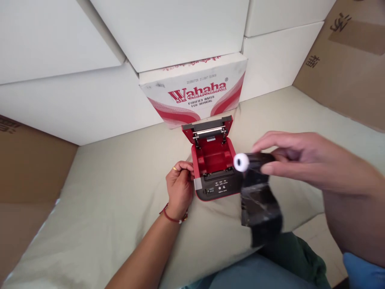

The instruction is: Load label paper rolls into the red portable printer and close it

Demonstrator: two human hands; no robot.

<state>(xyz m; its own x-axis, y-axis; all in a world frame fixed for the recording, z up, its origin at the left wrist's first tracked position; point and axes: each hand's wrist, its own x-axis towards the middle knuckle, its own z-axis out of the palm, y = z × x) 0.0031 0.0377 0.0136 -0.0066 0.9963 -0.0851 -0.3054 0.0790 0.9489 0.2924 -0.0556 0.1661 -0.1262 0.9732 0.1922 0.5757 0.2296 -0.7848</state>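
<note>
From above, the way into the red hollow compartment [215, 158] of the red-and-black plastic printer [218, 188] is free, but the raised black-and-red lid [207, 125] bars the far side, with a white-and-red cardboard carton [195, 94] close behind at the far edge of the pale green cloth-covered surface [120, 192]. The bare left hand [179, 188] blocks the printer's left wall; the bare right hand [288, 156], a shiny black roll [255, 162] and its dangling strip [264, 216] crowd the right. Open room runs from the left hand to the brown cardboard box [33, 172] at the surface's left edge
</note>
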